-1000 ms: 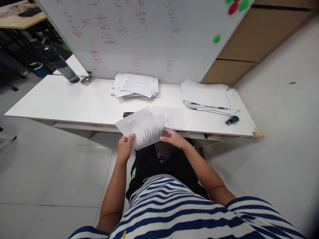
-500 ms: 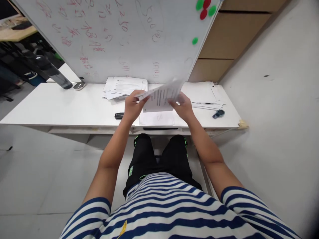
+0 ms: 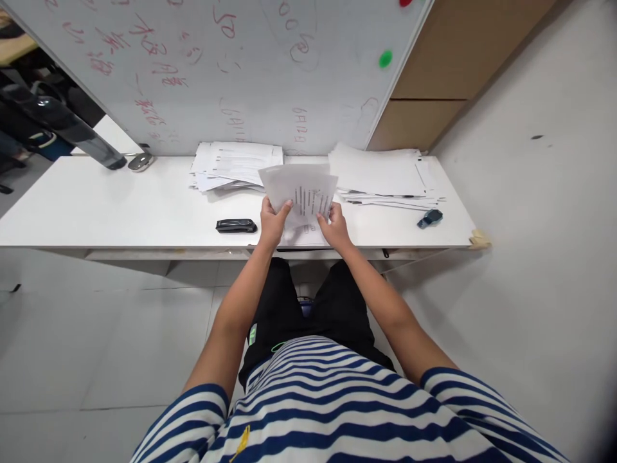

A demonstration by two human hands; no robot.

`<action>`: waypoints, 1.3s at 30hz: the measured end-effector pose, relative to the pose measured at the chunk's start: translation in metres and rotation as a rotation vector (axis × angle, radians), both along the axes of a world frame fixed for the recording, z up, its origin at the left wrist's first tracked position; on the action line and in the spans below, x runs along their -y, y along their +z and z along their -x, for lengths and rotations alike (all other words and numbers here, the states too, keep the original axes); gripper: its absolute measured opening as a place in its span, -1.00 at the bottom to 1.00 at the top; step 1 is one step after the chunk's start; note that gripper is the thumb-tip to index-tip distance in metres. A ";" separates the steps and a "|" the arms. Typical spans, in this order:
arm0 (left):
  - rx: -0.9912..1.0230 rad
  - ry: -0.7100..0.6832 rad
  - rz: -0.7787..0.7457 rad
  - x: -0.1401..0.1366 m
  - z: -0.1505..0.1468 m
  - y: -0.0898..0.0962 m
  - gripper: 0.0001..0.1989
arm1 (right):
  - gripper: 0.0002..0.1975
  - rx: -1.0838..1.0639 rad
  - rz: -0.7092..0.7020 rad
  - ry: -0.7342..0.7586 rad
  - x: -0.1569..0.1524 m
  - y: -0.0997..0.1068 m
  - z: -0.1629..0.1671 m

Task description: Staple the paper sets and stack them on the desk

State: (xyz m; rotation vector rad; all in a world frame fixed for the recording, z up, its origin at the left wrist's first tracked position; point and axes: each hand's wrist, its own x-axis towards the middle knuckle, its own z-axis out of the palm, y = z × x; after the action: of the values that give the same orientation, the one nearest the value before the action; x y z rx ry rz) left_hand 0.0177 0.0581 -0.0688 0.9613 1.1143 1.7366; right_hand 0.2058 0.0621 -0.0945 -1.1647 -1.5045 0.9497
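The left hand and the right hand each pinch one side of some white papers, holding them up over the front part of the white desk. Close by the left hand lies a black stapler, and farther back there is a left pile and a right pile of paper. A small dark blue thing lies near the right end, a mouse lies far left, and a big board with red writing stands behind.
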 end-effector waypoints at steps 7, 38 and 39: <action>-0.023 -0.150 0.125 0.002 0.011 -0.007 -0.41 | -0.47 -0.036 0.031 0.006 0.003 -0.020 -0.002; 0.152 -0.196 0.251 0.074 -0.038 0.002 -0.43 | -0.60 -0.102 0.062 -0.363 0.106 -0.001 -0.084; 0.083 -0.205 0.220 0.072 -0.028 0.004 -0.44 | -0.61 -0.064 0.040 -0.347 0.102 0.004 -0.087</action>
State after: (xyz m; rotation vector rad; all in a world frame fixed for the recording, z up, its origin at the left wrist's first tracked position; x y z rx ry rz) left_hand 0.0456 -0.0137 -0.0652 0.8288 1.0881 1.4433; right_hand 0.2927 -0.0400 -0.0906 -1.3575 -1.1867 0.7742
